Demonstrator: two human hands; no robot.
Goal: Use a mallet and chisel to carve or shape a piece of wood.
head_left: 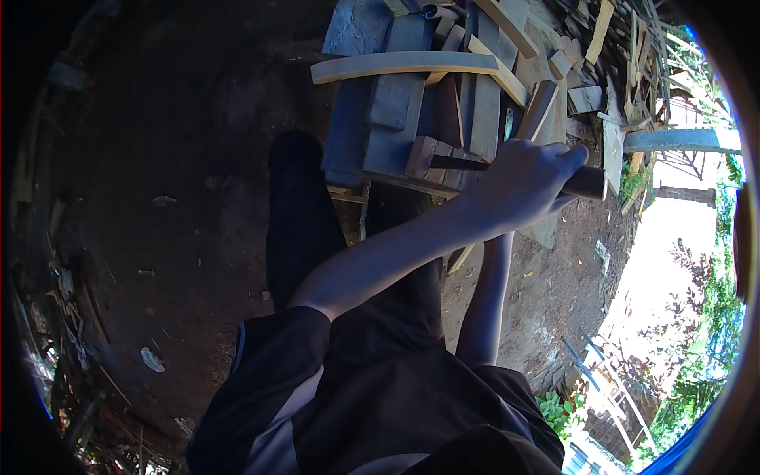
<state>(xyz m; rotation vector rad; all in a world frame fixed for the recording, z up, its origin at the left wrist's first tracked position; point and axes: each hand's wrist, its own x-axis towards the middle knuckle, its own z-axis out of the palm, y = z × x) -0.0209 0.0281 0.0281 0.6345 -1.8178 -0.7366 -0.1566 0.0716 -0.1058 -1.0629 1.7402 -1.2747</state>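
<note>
My left arm reaches across to the right, and my left hand (526,182) is closed around a dark tool. The tool's thick, round-ended brown handle (587,183) sticks out to the right of the fist. A narrow dark blade-like part (459,163) points left, over a small wooden block (423,154) at the bench's near edge. I cannot make out the tool's exact kind. My right forearm (487,297) rises beneath the left wrist; the right hand is hidden behind the left one. A squared wooden piece (539,109) slants upward just beyond my hands.
A low plank bench (348,131) carries several loose wood strips, among them a long curved one (404,63). Wood scraps (586,99) pile up at the far right. My dark-trousered leg (297,206) stands by the bench's left side. A bluish beam (681,141) lies farther right.
</note>
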